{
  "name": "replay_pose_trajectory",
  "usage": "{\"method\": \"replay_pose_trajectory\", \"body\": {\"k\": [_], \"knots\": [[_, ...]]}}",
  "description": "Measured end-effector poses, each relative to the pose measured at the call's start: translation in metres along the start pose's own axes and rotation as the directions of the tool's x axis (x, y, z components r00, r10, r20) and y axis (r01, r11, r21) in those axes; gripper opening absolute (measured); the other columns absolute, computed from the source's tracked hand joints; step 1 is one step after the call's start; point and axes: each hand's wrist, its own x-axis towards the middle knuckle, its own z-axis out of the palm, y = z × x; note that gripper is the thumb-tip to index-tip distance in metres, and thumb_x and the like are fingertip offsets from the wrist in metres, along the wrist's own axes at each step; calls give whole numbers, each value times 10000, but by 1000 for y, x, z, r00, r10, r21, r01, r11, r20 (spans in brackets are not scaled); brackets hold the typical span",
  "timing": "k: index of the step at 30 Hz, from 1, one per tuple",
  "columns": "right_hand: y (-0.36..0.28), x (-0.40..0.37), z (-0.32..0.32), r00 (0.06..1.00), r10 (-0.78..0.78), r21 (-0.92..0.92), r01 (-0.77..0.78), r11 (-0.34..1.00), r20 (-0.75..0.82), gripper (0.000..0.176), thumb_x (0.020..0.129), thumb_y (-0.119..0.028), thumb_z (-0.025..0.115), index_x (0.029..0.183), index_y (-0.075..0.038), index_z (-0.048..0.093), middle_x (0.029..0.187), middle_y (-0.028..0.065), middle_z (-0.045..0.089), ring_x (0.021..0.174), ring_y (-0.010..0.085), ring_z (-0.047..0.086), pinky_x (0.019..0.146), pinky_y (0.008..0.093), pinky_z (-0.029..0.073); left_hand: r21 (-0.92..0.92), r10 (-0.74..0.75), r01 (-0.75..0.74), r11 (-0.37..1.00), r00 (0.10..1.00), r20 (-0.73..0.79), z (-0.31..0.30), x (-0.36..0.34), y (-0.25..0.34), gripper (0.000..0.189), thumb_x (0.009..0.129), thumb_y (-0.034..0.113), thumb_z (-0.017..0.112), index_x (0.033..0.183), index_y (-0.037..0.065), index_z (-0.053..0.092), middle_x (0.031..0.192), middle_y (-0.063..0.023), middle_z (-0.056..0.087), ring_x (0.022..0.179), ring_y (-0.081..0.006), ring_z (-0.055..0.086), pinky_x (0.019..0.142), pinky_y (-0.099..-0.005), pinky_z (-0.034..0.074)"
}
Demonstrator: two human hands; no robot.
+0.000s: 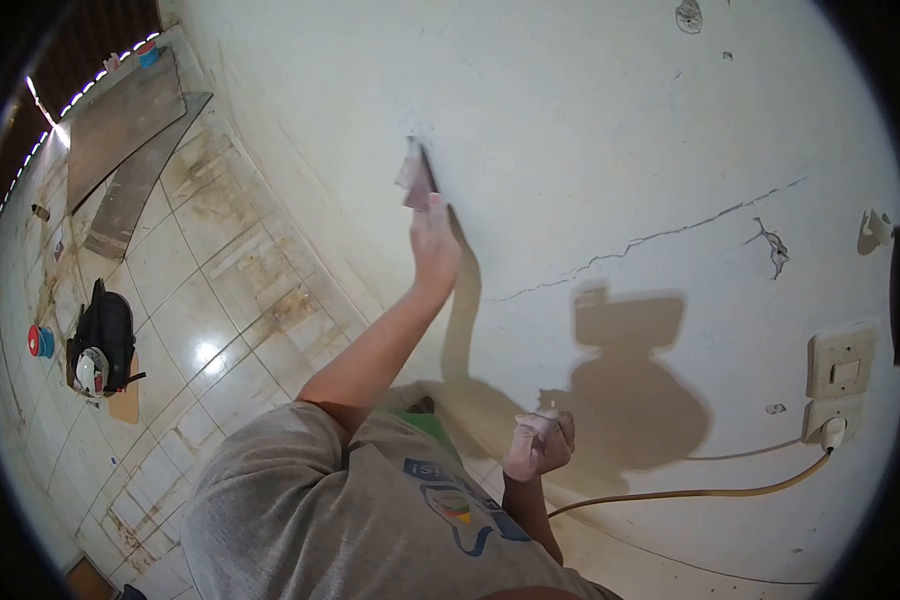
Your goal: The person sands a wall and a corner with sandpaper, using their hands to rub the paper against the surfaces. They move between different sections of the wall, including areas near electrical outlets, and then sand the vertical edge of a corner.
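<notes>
My left hand (436, 245) is raised against the pale wall (530, 120), its fingers closed on a flat scraper (420, 192). A whitish lump, apparently paste, clings to the scraper's left side, and its dark far edge points up the wall beside a small greyish mark. Lower down, near my chest, my right hand (540, 445) is closed, with white smears over its fingers. Whatever it holds is hidden by those fingers. A long crack (630, 247) crosses the wall to the right of both hands, and a shorter branching crack (773, 247) lies beyond it.
At right, a plug and yellowish cord (690, 494) run from a wall socket (835, 425) below a switch (846, 372). On the tiled floor (185, 330) at left lie a black bag (110, 325), a red-lidded tub (40, 341) and brown boards (125, 125).
</notes>
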Motion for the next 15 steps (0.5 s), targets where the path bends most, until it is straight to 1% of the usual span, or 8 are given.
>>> {"method": "replay_pose_trajectory", "body": {"k": [1, 2, 4, 7, 9, 11, 13, 15], "knots": [[0, 0, -1, 999, 35, -4, -35, 999, -3, 96, 667, 29, 662, 721, -43, 695, 731, 82, 625, 677, 244, 596, 583, 333, 460, 23, -96, 94, 995, 993, 69, 4, -12, 6, 496, 1104, 268, 381, 1452, -78, 457, 1480, -252, 498, 1392, -361, 455, 1180, -408, 313], [2, 0, -2, 999, 53, 14, -53, 998, 5, 78, 690, 22, 662, 730, -36, 695, 743, 81, 620, 691, 231, 588, 602, 325, 461, 121, 112, -126, 985, 986, 121, 7, -22, 4, 479, 1089, 229, 389, 1460, -66, 458, 1509, -269, 458, 1424, -392, 407, 1195, -438, 277], [4, -2, -5, 995, 94, 53, -95, 994, 26, 44, 736, 7, 664, 749, -21, 695, 767, 79, 610, 718, 204, 573, 639, 310, 464, 273, 474, -541, 796, 836, 277, 6, -44, -6, 463, 1059, 149, 404, 1476, -43, 459, 1566, -301, 377, 1489, -455, 309, 1226, -499, 206], [12, -7, -3, 985, -168, 92, 164, 982, 38, 48, 751, 23, 649, 763, 1, 689, 779, 86, 628, 711, 205, 586, 628, 310, 473, 258, 523, -758, 599, 614, 590, -42, -55, -96, 492, 1018, 111, 429, 1501, 26, 473, 1609, -276, 322, 1523, -494, 187, 1230, -593, 119], [2, -7, 3, 981, -189, 110, 183, 977, 51, 84, 761, 50, 638, 788, -7, 694, 782, 93, 635, 701, 213, 597, 623, 315, 485, 365, 397, -594, 717, 778, 487, -77, -65, -169, 512, 1011, 163, 463, 1514, 71, 480, 1620, -241, 327, 1536, -434, 205, 1246, -522, 163], [-14, 1, 3, 970, -215, 98, 205, 974, 110, 176, 741, 105, 642, 830, -37, 699, 778, 95, 637, 686, 230, 616, 618, 325, 501, 360, 54, -92, 928, 992, 115, -85, -50, -170, 484, 1045, 198, 414, 1495, 31, 473, 1564, -197, 418, 1466, -358, 341, 1214, -474, 255], [-13, -2, 6, 976, -191, 89, 182, 979, 108, 208, 725, 119, 647, 830, -53, 697, 777, 92, 635, 688, 236, 615, 623, 333, 503, 159, -396, 432, 888, 893, -214, -95, -30, -173, 476, 1079, 234, 365, 1476, -8, 465, 1509, -154, 508, 1397, -282, 476, 1183, -427, 346], [-19, 0, 4, 989, -102, 68, 95, 993, 107, 202, 716, 115, 659, 802, -65, 691, 777, 83, 635, 693, 236, 613, 644, 338, 496, -476, -595, 444, 759, 770, -231, -107, 20, -206, 500, 1060, 297, 448, 1409, -55, 512, 1371, -157, 606, 1252, -266, 586, 1074, -379, 441]]}}
